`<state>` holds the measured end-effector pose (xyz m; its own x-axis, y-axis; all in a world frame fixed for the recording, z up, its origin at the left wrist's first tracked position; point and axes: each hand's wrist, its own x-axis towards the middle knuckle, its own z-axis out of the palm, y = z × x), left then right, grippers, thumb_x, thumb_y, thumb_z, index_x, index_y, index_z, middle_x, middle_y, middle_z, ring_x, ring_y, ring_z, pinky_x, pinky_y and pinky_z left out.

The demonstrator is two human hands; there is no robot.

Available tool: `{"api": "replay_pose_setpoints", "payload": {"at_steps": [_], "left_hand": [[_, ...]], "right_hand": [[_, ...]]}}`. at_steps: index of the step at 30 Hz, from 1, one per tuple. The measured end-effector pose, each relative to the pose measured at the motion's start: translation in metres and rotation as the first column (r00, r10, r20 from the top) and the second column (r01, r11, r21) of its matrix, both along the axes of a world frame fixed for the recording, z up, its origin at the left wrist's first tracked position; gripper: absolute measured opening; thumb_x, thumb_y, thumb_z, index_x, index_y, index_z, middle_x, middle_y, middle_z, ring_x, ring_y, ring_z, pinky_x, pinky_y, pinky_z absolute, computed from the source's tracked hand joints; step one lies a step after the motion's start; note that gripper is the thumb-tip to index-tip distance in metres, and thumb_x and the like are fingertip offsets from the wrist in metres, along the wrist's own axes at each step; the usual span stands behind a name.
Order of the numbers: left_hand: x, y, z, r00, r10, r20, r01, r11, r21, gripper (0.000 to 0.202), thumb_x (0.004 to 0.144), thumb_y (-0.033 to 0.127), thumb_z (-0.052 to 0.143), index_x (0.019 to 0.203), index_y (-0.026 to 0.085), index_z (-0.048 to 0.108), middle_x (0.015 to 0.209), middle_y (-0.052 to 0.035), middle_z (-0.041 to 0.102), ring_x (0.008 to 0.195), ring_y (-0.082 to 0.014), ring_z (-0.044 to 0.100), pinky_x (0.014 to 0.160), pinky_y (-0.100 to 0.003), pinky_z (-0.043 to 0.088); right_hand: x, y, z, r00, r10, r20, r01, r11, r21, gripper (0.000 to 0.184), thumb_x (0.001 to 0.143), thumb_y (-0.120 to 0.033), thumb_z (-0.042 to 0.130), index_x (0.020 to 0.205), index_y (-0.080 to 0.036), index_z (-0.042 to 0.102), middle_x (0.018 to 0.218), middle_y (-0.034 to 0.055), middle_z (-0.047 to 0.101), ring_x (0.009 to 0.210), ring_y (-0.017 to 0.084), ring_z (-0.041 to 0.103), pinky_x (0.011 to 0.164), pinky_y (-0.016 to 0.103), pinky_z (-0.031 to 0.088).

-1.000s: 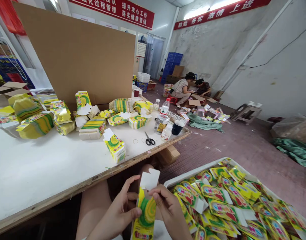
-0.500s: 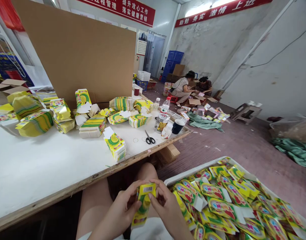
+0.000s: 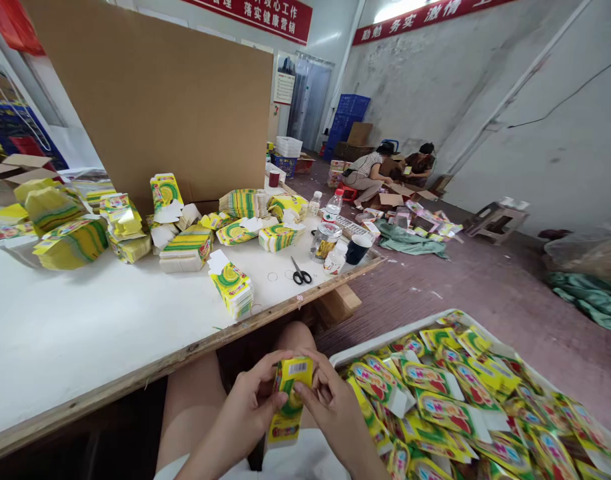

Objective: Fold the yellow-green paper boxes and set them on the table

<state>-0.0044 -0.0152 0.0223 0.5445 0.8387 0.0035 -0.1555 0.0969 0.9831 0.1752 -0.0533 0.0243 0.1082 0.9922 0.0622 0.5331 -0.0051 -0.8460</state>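
Box: the yellow box [image 3: 291, 412] is above the lap, near the middle, tilted, its barcode [image 3: 298, 367] at the far end.
Left hand: the left hand [image 3: 252, 403] grips the box's left edge, fingers bent close, thumb against the side.
Right hand: the right hand [image 3: 331, 403] pinches the far right part, thumb on the front, fingers curled behind; their exact contact is hidden.
Tray: right of the hands, a white tray [image 3: 385, 341] bears many yellow cartons [image 3: 445, 410], loosely piled.
Table: on the white table [image 3: 110, 320], left, a carton stack [image 3: 234, 287] lies near the wooden edge, with scissors [image 3: 298, 271] to its right.
Far side: bundled cartons lie before a cardboard panel [image 3: 160, 100]; a jar [image 3: 326, 241] stands near a dark cup [image 3: 358, 249].
Floor: 2 people [image 3: 370, 170] sit low, far right.
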Motion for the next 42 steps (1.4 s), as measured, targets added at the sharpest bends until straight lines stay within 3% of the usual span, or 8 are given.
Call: {"api": "replay_pose_setpoints", "payload": {"at_steps": [4, 9, 12, 15, 21, 33, 39, 42], "left_hand": [[0.013, -0.002, -0.003, 1.000, 0.014, -0.006, -0.014, 1.000, 0.013, 0.048, 0.081, 0.009, 0.064, 0.127, 0.020, 0.058, 0.114, -0.0089, 0.074, 0.093, -0.0212, 0.073, 0.078, -0.027, 0.058], [0.032, 0.011, 0.000, 0.952, 0.182, -0.247, -0.053, 0.890, 0.453, 0.050, 0.084, 0.008, 0.058, 0.131, 0.024, 0.057, 0.125, -0.0088, 0.071, 0.098, -0.0223, 0.074, 0.083, -0.030, 0.062], [0.018, 0.054, -0.004, 0.846, 0.451, -0.284, -0.216, 0.777, 0.591, 0.056, 0.087, 0.019, 0.059, 0.141, 0.023, 0.048, 0.150, -0.0116, 0.050, 0.140, -0.0308, 0.044, 0.117, -0.050, 0.036], [-0.010, 0.102, -0.017, 0.676, 0.674, -0.297, -0.336, 0.642, 0.690, 0.066, 0.086, 0.026, 0.062, 0.145, 0.009, 0.039, 0.159, -0.0221, 0.031, 0.150, -0.0404, 0.017, 0.119, -0.069, 0.006], [-0.045, 0.116, -0.044, 0.555, 0.768, -0.319, -0.239, 0.515, 0.823, 0.027, 0.094, 0.022, 0.047, 0.107, 0.018, 0.072, 0.115, -0.0144, 0.075, 0.111, -0.0321, 0.069, 0.099, -0.053, 0.053], [-0.039, 0.075, -0.032, 0.639, 0.762, -0.100, -0.134, 0.239, 0.962, 0.024, 0.095, 0.012, 0.050, 0.110, 0.021, 0.067, 0.106, -0.0077, 0.076, 0.102, -0.0205, 0.068, 0.092, -0.037, 0.057], [-0.046, 0.095, -0.042, 0.481, 0.864, -0.149, -0.158, 0.253, 0.954, 0.060, 0.089, 0.033, 0.064, 0.142, 0.011, 0.045, 0.147, -0.0259, 0.048, 0.140, -0.0413, 0.040, 0.106, -0.063, 0.041], [-0.057, 0.109, -0.048, 0.497, 0.849, -0.180, -0.132, 0.279, 0.951, 0.032, 0.097, 0.028, 0.051, 0.125, 0.018, 0.061, 0.127, -0.0156, 0.069, 0.122, -0.0314, 0.061, 0.102, -0.052, 0.051]], "right_hand": [[0.008, 0.000, 0.003, 1.000, 0.010, 0.009, -0.010, 0.997, 0.081, 0.034, 0.092, -0.040, 0.054, 0.118, -0.025, 0.070, 0.110, 0.0096, 0.073, 0.089, 0.024, 0.068, 0.078, 0.032, 0.054], [0.037, -0.007, 0.015, 0.984, -0.158, 0.087, 0.143, 0.977, 0.157, 0.030, 0.089, -0.046, 0.055, 0.102, -0.025, 0.073, 0.099, 0.0102, 0.073, 0.087, 0.027, 0.066, 0.074, 0.037, 0.053], [0.071, -0.019, 0.022, 0.850, -0.384, 0.361, 0.284, 0.910, 0.300, 0.036, 0.085, -0.053, 0.057, 0.096, -0.024, 0.074, 0.094, 0.0114, 0.068, 0.094, 0.033, 0.060, 0.087, 0.050, 0.045], [0.089, -0.029, 0.021, 0.770, -0.481, 0.419, 0.351, 0.868, 0.351, 0.042, 0.084, -0.058, 0.055, 0.099, -0.023, 0.072, 0.097, 0.0122, 0.066, 0.098, 0.036, 0.057, 0.092, 0.056, 0.040], [0.042, -0.011, 0.004, 0.959, -0.266, 0.094, 0.257, 0.961, 0.104, 0.029, 0.083, -0.049, 0.060, 0.089, -0.023, 0.073, 0.087, 0.0077, 0.072, 0.080, 0.026, 0.063, 0.073, 0.036, 0.050], [-0.018, 0.011, -0.018, 0.847, -0.169, -0.504, 0.141, 0.986, -0.094, 0.047, 0.081, -0.063, 0.063, 0.092, -0.018, 0.076, 0.076, 0.0064, 0.072, 0.065, 0.018, 0.058, 0.063, 0.028, 0.047], [-0.021, 0.014, -0.032, 0.777, -0.196, -0.598, 0.115, 0.978, -0.171, 0.054, 0.076, -0.067, 0.067, 0.095, -0.017, 0.076, 0.076, 0.0076, 0.075, 0.058, 0.014, 0.052, 0.059, 0.027, 0.043], [-0.026, 0.014, -0.034, 0.767, -0.170, -0.618, 0.067, 0.980, -0.187, 0.050, 0.075, -0.064, 0.070, 0.093, -0.018, 0.075, 0.074, 0.0064, 0.075, 0.057, 0.013, 0.052, 0.058, 0.026, 0.041]]}}
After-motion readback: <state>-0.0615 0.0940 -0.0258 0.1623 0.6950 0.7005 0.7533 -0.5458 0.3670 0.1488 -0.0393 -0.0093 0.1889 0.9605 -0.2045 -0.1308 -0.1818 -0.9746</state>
